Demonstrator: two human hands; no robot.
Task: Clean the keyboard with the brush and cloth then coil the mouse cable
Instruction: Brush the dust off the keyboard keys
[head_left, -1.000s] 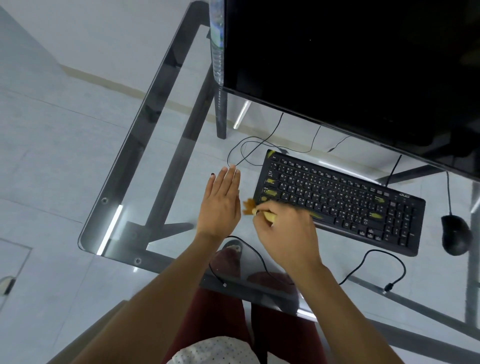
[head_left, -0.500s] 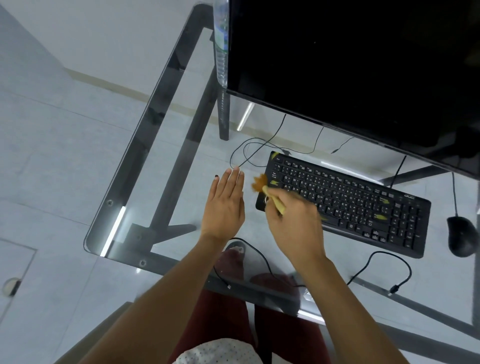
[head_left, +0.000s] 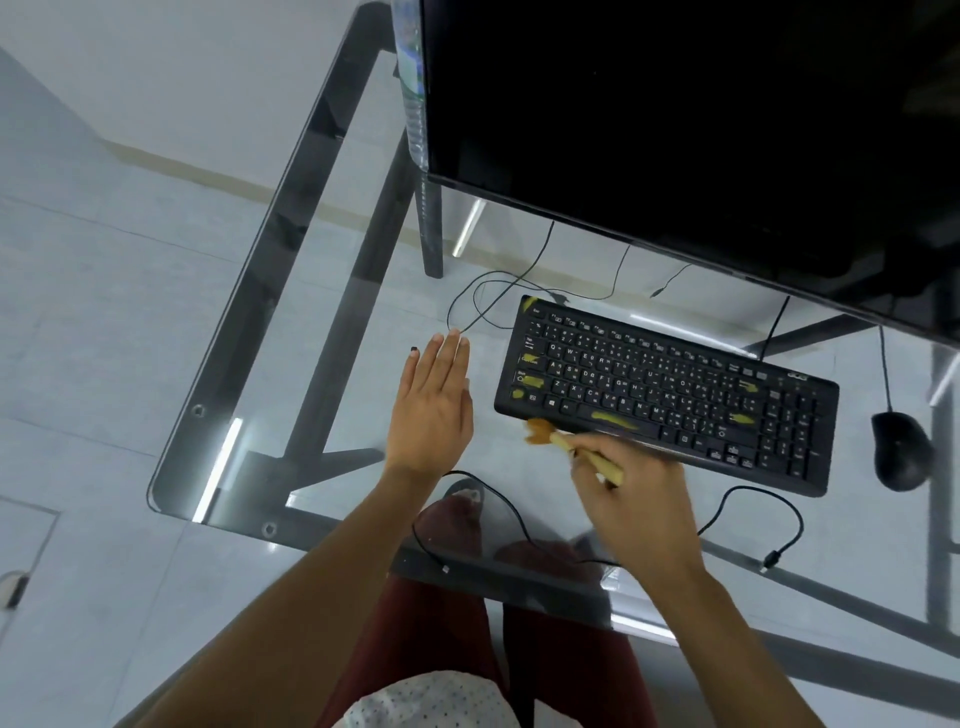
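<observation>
A black keyboard (head_left: 670, 395) with yellow smears on several keys lies on the glass desk (head_left: 311, 322). My right hand (head_left: 639, 499) grips a small wooden-handled brush (head_left: 566, 444); its brown bristles touch the keyboard's near-left edge. My left hand (head_left: 434, 410) lies flat on the glass just left of the keyboard, fingers together, holding nothing. A black mouse (head_left: 901, 449) sits to the right of the keyboard, its cable running up behind the monitor. No cloth is in view.
A large dark monitor (head_left: 701, 130) overhangs the back of the desk. Thin black cables (head_left: 493, 301) loop behind the keyboard. Another loose cable (head_left: 753, 499) with a plug end lies near the front edge. A plastic bottle (head_left: 413, 93) stands left of the monitor.
The brush swept from the keyboard's left end up to its upper-left corner, then back down to the near edge. My left hand stayed flat on the glass.
</observation>
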